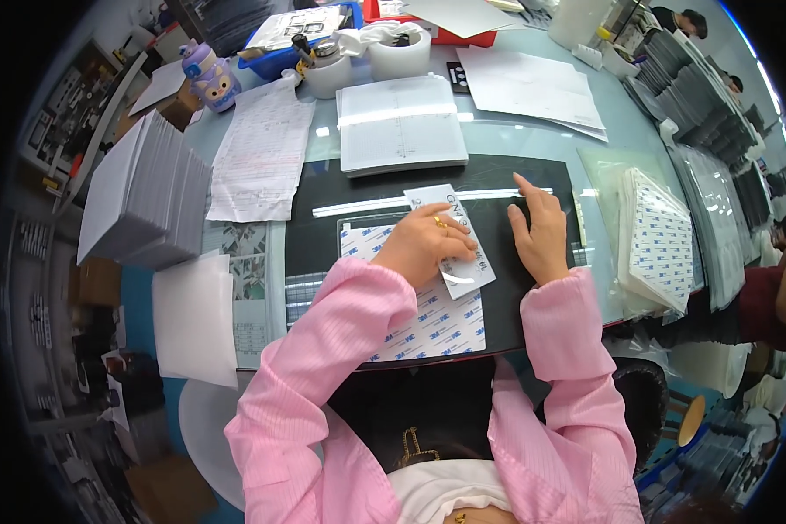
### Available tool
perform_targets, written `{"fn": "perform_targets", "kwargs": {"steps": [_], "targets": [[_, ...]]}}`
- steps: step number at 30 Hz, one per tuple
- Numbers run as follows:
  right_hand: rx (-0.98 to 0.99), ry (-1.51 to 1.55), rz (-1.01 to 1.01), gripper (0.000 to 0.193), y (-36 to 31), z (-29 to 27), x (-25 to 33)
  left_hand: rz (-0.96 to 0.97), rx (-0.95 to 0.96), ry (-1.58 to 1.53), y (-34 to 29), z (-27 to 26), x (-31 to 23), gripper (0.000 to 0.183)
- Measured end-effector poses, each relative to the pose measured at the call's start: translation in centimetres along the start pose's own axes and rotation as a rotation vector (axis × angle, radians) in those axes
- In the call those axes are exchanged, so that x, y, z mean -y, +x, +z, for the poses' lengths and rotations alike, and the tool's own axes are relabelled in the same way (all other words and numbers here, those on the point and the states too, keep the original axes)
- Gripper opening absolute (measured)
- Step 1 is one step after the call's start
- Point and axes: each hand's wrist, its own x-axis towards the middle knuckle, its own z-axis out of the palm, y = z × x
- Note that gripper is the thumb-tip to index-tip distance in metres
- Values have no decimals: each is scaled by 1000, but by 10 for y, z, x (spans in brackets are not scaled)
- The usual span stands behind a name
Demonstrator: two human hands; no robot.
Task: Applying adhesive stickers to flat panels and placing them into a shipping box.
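Note:
My left hand (426, 248), with a ring on one finger, is closed on a narrow white card (473, 269) with dark printing. The card lies slanted across a white sheet with a repeating blue print (441, 327), which rests on the black mat (319, 196) at the table's near edge. The left hand covers the middle of the card, and its fingertips are partly hidden. To the right of the card, my right hand (541, 234) is above the mat, empty, with thumb and fingers apart.
A stack of clear-topped panels (402, 131) stands behind the mat. At left are a tall stack of white sheets (144, 196) and a written paper (260, 157). More blue-printed sheets (659, 240) lie at right. White tubs (402, 59) and a purple bottle (211, 80) stand at the back.

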Motion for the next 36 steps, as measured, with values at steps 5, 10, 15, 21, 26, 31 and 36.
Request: {"fn": "perform_targets", "kwargs": {"steps": [5, 10, 15, 21, 26, 31, 36], "targets": [[-48, 108, 37, 44, -5, -11, -25, -40, 120, -82, -26, -25, 0, 27], [-59, 257, 78, 40, -4, -18, -12, -133, 171, -24, -89, -82, -27, 10], [-61, 283, 27, 38, 2, -18, -4, -55, 137, -96, -66, -45, -48, 10], [-63, 301, 105, 36, -4, -10, -21, 130, 67, -190, -22, 20, -76, 13], [-31, 369, 198, 37, -5, -12, -31, 163, 42, -63, -23, -7, -52, 13], [0, 465, 256, 36, -6, -17, -32, -48, -23, 84, -65, -56, -17, 4], [-12, 486, 264, 36, -7, -16, -32, -211, 11, 243, -128, -107, -8, 5]]}}
